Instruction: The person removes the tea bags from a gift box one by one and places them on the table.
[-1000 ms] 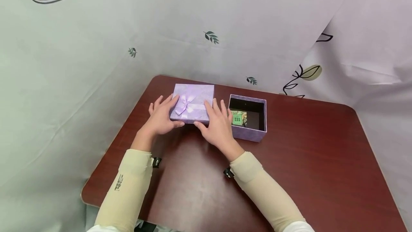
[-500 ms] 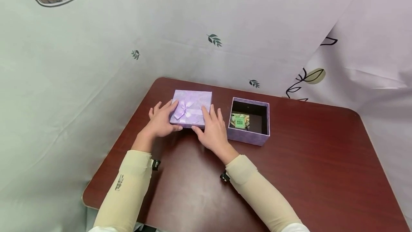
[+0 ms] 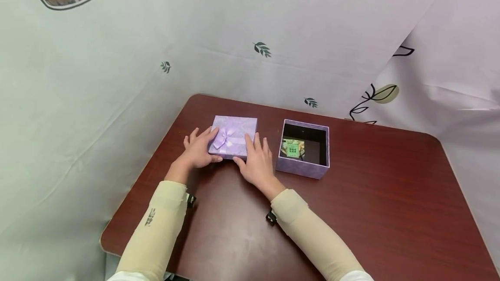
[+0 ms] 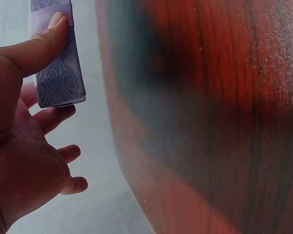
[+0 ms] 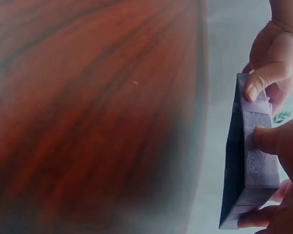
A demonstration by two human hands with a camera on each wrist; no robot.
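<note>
Both hands hold a flat purple gift box lid with a lilac ribbon bow. My left hand grips its left side, thumb on the near side wall. My right hand grips the right side the same way. In the left wrist view, the thumb presses the ribbon on the lid's patterned side. The right wrist view shows the lid raised off the table, its dark hollow underside partly visible. Right of it stands the matching open box, black inside, with a small green printed packet lying in it.
The reddish-brown wooden table has rounded corners and stands against hanging white cloth printed with leaves. The open box is close to the right hand's fingers, near the table's back edge.
Both hands have brought the lid slightly down and nearer to me, and away from the open box. The view has shifted a little. The grip is unchanged.
</note>
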